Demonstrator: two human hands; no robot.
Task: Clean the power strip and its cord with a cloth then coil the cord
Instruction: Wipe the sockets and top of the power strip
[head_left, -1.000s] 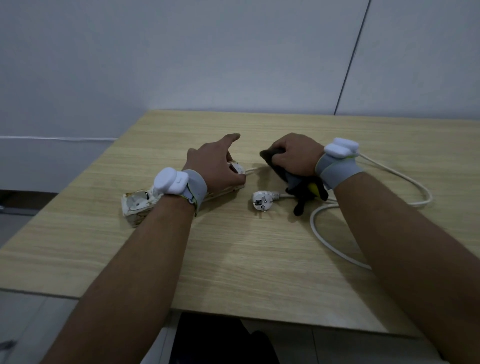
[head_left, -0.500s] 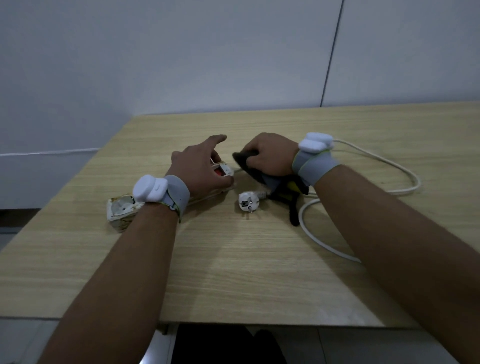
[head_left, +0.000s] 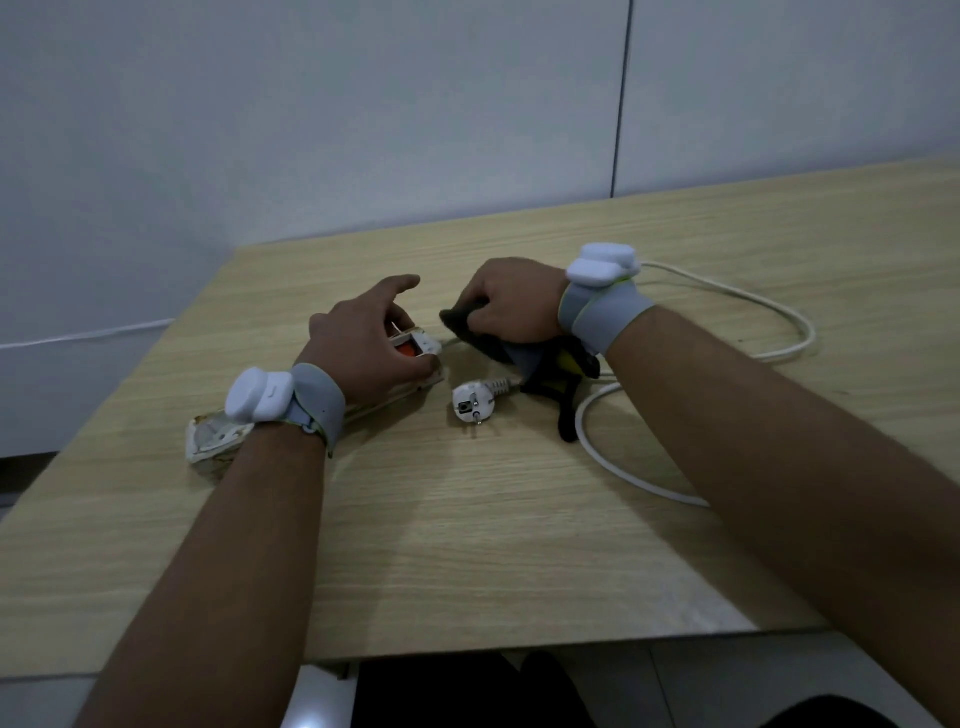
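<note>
A worn white power strip (head_left: 218, 439) lies slantwise on the wooden table (head_left: 467, 545), its red switch end under my left hand (head_left: 371, 345). That hand grips the strip's far end with thumb and fingers, the index finger pointing out straight. My right hand (head_left: 511, 306) clutches a dark cloth (head_left: 524, 353) with a yellow patch, bunched just right of the strip's switch end where the cord leaves it. The white cord (head_left: 769, 312) loops round to the right and comes back to the white plug (head_left: 470, 402), which lies on the table in front of the cloth.
The table's left edge and front edge are near; a grey wall rises behind it. Both wrists carry white sensor bands. The cord loop passes under my right forearm.
The view has swung left and tilted. My hands keep their hold; the right hand with the cloth has shifted slightly along the cord by the strip's end.
</note>
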